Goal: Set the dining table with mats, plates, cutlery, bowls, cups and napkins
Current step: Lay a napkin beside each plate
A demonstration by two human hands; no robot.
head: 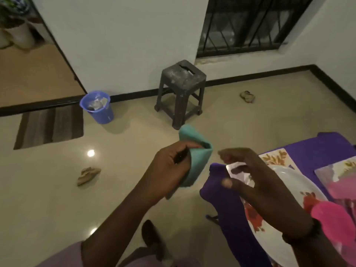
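My left hand [169, 170] grips a folded teal napkin [194, 157] in the air, just left of the table's corner. A dark thin object also sits in that hand; I cannot tell what it is. My right hand [246, 176] hovers beside it, fingers apart and blurred, holding nothing, above the corner of a flowered place mat [277, 157]. The mat lies on the purple tablecloth [317, 149]. A white plate with red flowers [289, 182] rests on the mat. A pink plastic cup [335, 218] stands at the plate's right edge.
A second mat [335, 170] lies at the far right. On the floor stand a dark plastic stool [182, 91] and a blue bucket [98, 106]. A striped doormat [50, 128] lies left, two sandals [87, 175] [247, 96] lie loose, and my foot [152, 237] is below.
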